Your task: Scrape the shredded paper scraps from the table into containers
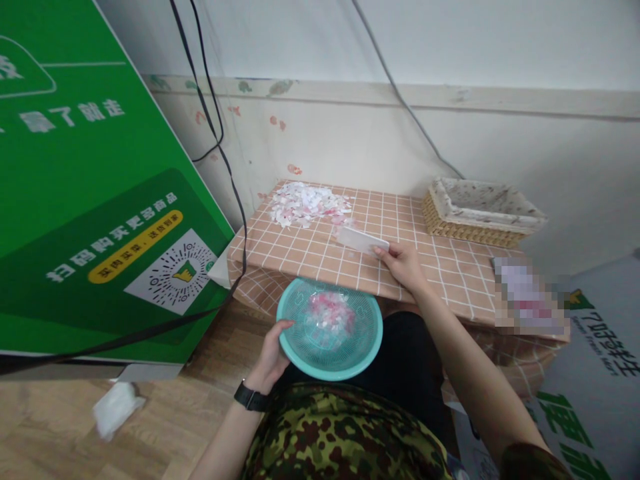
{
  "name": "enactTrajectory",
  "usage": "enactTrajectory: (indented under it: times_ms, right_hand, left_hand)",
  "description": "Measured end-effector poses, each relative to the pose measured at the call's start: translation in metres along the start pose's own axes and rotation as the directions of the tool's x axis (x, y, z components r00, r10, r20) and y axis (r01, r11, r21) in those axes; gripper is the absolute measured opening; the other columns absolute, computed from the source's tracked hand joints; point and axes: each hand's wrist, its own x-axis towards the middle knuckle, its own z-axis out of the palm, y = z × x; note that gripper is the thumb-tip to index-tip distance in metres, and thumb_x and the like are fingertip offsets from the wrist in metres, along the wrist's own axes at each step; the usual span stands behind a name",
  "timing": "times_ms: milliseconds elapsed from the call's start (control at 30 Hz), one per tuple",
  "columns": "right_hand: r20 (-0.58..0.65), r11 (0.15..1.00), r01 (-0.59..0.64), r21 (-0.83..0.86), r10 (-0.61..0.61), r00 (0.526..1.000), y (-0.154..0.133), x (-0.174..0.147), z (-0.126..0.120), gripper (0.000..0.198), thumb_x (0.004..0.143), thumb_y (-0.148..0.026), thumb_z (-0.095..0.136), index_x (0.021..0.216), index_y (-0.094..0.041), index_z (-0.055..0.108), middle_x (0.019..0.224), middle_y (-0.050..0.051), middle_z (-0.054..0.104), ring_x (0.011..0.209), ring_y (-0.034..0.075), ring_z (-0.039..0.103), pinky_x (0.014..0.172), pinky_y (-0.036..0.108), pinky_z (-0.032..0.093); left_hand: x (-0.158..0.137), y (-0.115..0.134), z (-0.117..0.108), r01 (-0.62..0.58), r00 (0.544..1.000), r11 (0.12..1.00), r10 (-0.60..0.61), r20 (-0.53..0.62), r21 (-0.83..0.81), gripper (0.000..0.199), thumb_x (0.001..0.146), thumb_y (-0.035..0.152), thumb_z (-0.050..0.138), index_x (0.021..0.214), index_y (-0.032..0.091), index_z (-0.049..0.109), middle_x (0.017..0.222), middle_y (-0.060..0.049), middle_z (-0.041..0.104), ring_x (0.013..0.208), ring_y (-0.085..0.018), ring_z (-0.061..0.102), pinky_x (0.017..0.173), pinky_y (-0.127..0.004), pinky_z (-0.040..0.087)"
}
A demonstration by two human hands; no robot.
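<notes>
My left hand (271, 355) grips the left rim of a turquoise plastic basket (330, 367) with a mesh wall, thumb over the edge. Pink and white scraps (331, 317) lie in its bottom. The basket is held over my lap, just below the table's front edge. Between the fingers of my right hand (400, 262) is a flat white card-like piece (363, 240), tilted against the tabletop. Some pinkish scraps lie at its far left end. Further back on the table spreads a pile of white and pink paper scraps (305, 203).
A brown checked cloth covers the table (385, 213). A lined wicker basket (475, 213) stands at its back right, with a blurred flat object (527, 300) near the right edge. A green sign (100, 167) and hanging black cables (230, 173) are on the left. A white bag (117, 408) lies on the floor.
</notes>
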Motion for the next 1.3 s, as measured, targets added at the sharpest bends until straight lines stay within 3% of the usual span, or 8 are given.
enactTrajectory:
  times_ms: [367,533,733,933,1300]
  right_hand:
    - [0.097,1.0,0.01,0.005,-0.011,0.995,-0.007,-0.027,-0.013,0.04,0.083,-0.051,0.057,0.063,-0.016,0.062,0.055,-0.001,0.045,0.053,0.011,0.037,0.048,0.025,0.028]
    - [-0.004,1.0,-0.002,-0.024,0.002,1.0,-0.009,-0.039,-0.014,0.038,0.084,-0.047,0.057,0.064,-0.016,0.062,0.056,-0.001,0.043,0.054,0.011,0.038,0.05,0.025,0.029]
    - [0.072,0.999,0.035,-0.036,-0.032,0.997,-0.015,-0.055,-0.013,0.039,0.085,-0.045,0.057,0.058,-0.017,0.056,0.055,-0.002,0.038,0.053,0.011,0.035,0.049,0.025,0.027]
    - [-0.024,0.998,0.02,-0.064,-0.022,0.999,-0.019,-0.057,-0.011,0.036,0.086,-0.044,0.057,0.063,-0.017,0.06,0.054,-0.002,0.042,0.052,0.011,0.038,0.051,0.026,0.029]
    - [0.173,0.999,0.03,0.037,-0.036,0.984,-0.035,-0.066,-0.006,0.035,0.085,-0.049,0.056,0.075,-0.019,0.07,0.064,0.001,0.06,0.059,0.016,0.052,0.053,0.028,0.04]
  left_hand:
    - [0.001,0.001,0.001,-0.016,1.0,1.0,0.016,-0.017,-0.007,0.02,0.072,0.019,0.065,0.087,0.009,0.071,0.078,-0.009,0.076,0.068,-0.024,0.07,0.073,-0.036,0.056]
    - [0.0,0.001,0.004,-0.021,1.0,1.0,0.021,-0.012,-0.016,0.017,0.072,0.019,0.066,0.085,0.009,0.071,0.078,-0.008,0.076,0.066,-0.022,0.069,0.071,-0.035,0.056]
    - [-0.001,0.001,0.007,-0.015,1.0,1.0,0.015,0.014,-0.018,0.019,0.072,0.019,0.066,0.087,0.009,0.072,0.08,-0.009,0.076,0.068,-0.023,0.069,0.073,-0.035,0.055]
    - [-0.002,0.0,0.008,-0.026,1.0,0.999,0.027,0.012,-0.032,0.017,0.071,0.019,0.067,0.085,0.01,0.072,0.078,-0.008,0.076,0.068,-0.022,0.069,0.075,-0.036,0.055]
    - [-0.001,0.005,0.005,-0.02,0.999,1.0,0.02,0.027,-0.009,0.021,0.071,0.019,0.067,0.089,0.009,0.072,0.084,-0.01,0.077,0.073,-0.024,0.07,0.076,-0.037,0.055]
